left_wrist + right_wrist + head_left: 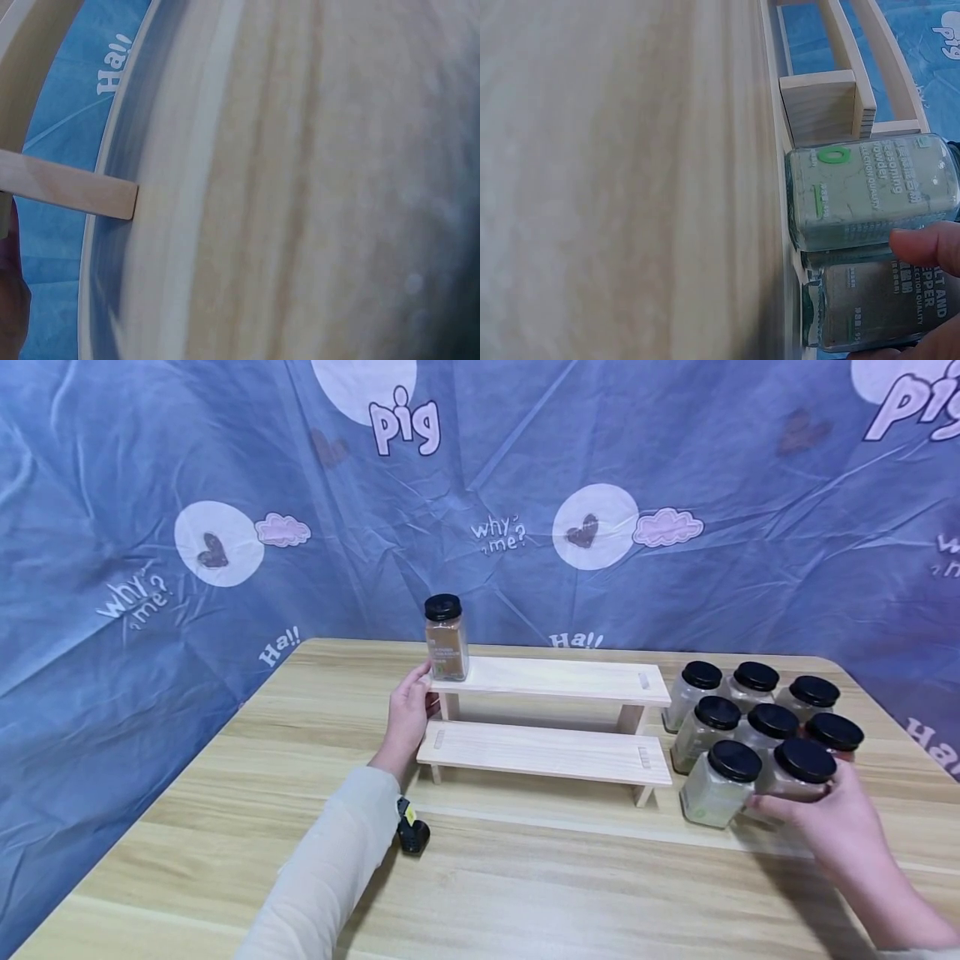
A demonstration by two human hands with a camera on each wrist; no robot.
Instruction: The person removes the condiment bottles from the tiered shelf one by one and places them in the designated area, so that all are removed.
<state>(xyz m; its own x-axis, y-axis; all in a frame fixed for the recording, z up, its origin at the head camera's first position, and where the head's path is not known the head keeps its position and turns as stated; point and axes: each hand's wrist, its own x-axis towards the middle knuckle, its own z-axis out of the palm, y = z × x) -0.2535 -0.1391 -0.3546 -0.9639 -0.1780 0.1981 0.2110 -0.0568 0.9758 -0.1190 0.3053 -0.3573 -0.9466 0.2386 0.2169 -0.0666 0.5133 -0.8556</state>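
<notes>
A two-tier wooden shelf rack [555, 681] stands mid-table. One spice jar of brown powder [447, 647], black-lidded, is upright on the left end of its upper tier. My left hand [408, 714] grips the rack's left end, just below that jar; the left wrist view catches only a bit of hand [11, 300] beside a wooden leg [75, 184]. At the right, my right hand [843, 814] holds a salt and pepper jar [877, 304] between thumb and fingers. Touching its side is a jar of pale seasoning powder [870, 191], nearest the rack.
Several more black-lidded jars [716, 727] stand close together behind the held one, right of the rack. A small black object with a yellow mark [412, 831] is by my left sleeve. Blue printed cloth [480, 485] hangs behind the wooden table [525, 893].
</notes>
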